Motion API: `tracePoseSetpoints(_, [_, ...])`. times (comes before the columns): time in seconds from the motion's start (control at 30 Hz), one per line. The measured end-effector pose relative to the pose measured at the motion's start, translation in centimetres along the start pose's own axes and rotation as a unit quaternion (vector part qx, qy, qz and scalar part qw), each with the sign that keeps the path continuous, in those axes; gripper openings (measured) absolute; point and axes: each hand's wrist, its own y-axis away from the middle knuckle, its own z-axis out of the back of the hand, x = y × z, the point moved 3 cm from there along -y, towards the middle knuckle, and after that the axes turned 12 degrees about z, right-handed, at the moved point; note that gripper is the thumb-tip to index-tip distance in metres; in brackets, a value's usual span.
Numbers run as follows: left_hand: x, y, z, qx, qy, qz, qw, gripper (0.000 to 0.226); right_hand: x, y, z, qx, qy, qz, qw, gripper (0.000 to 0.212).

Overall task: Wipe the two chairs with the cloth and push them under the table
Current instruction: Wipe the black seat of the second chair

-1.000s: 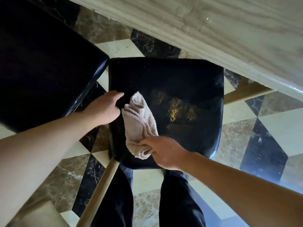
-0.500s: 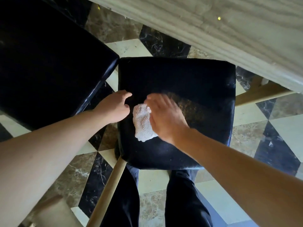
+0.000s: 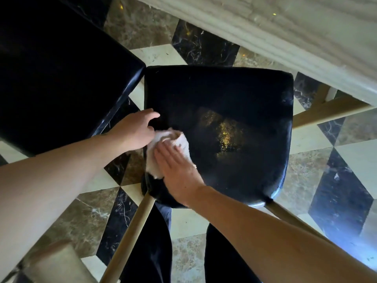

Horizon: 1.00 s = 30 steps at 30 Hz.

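While I look down through the head camera, I count what is in view, line by line.

Chairs: two, both with glossy black seats. One chair (image 3: 220, 127) sits in the middle, directly below me; the second chair (image 3: 57, 74) is at the upper left, its corner just beside the first one's far left corner.

Cloth: one pale cloth (image 3: 163, 152), bunched up, lying on the near left part of the middle chair's seat.

Right hand: my right hand (image 3: 177, 170) lies flat on top of the cloth, fingers straight and together, pressing it onto the seat. It is not curled around the cloth.

Left hand: my left hand (image 3: 134, 130) rests on the left edge of the same seat, just beside the cloth. Its fingers bend over the edge toward the seat, with the thumb tucked below; I cannot tell whether they clasp the edge or only rest there.

Table: one pale wood-grain table (image 3: 285, 33), its edge running across the upper right. Both seats stand out from under it.

Chair legs: two light wooden legs (image 3: 130, 240) slant out from under the near side of the middle seat.

Floor: one floor (image 3: 336, 164) of cream, brown and black marble tiles.

Trouser legs: two dark trouser legs (image 3: 149, 252) below the seat.
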Motion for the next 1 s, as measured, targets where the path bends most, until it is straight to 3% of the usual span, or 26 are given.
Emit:
tracePoseSetpoints(0.13, [-0.1, -0.1, 0.4, 0.004, -0.017, 0.012, 1.000, 0.059, 1.9, 2.0, -1.8, 0.109, 0.063, 0.138, 0.982, 0.078])
tracePoseSetpoints(0.27, [-1.2, 0.0, -0.3, 0.009, -0.057, 0.019, 0.998, 0.053, -1.6, 8.1, -1.5, 0.191, 0.087, 0.268, 0.940, 0.071])
tracePoseSetpoints(0.33, [-1.8, -0.3, -0.3, 0.003, -0.051, 0.031, 0.998, 0.049, -4.3, 12.1, -0.2, 0.195, 0.099, 0.334, 0.917, 0.065])
tracePoseSetpoints(0.47, [-2.9, -0.7, 0.0, -0.025, -0.028, 0.050, 0.998, 0.044, -11.5, 18.9, 3.3, 0.245, 0.084, 0.342, 0.903, 0.068])
tracePoseSetpoints(0.6, [-3.2, -0.4, -0.2, -0.035, -0.046, 0.053, 0.997, 0.043, -19.7, 21.9, 6.5, 0.281, 0.047, 0.198, 0.938, 0.076])
tracePoseSetpoints(0.7, [-3.3, -0.3, -0.4, -0.039, -0.055, 0.047, 0.997, 0.041, -23.6, 20.3, 9.7, 0.111, 0.044, 0.019, 0.993, 0.085])
tracePoseSetpoints(0.8, [-3.6, -0.5, -0.2, -0.014, -0.052, 0.080, 0.995, 0.047, -24.3, 16.3, 10.6, -0.043, 0.038, -0.119, 0.991, 0.070])
tracePoseSetpoints(0.87, [-3.7, -0.7, 0.5, 0.025, -0.035, 0.104, 0.994, 0.056, -23.3, 12.2, 10.5, -0.152, -0.044, -0.273, 0.949, 0.065])
tracePoseSetpoints(0.93, [-3.9, -0.9, 1.7, 0.063, -0.006, 0.113, 0.992, 0.061, -22.0, 7.7, 10.3, -0.264, -0.127, -0.411, 0.863, 0.065])
tracePoseSetpoints(1.0, [-4.0, -1.0, 3.4, 0.076, 0.015, 0.105, 0.991, 0.060, -20.6, 3.1, 10.2, -0.323, -0.158, -0.464, 0.810, 0.067])
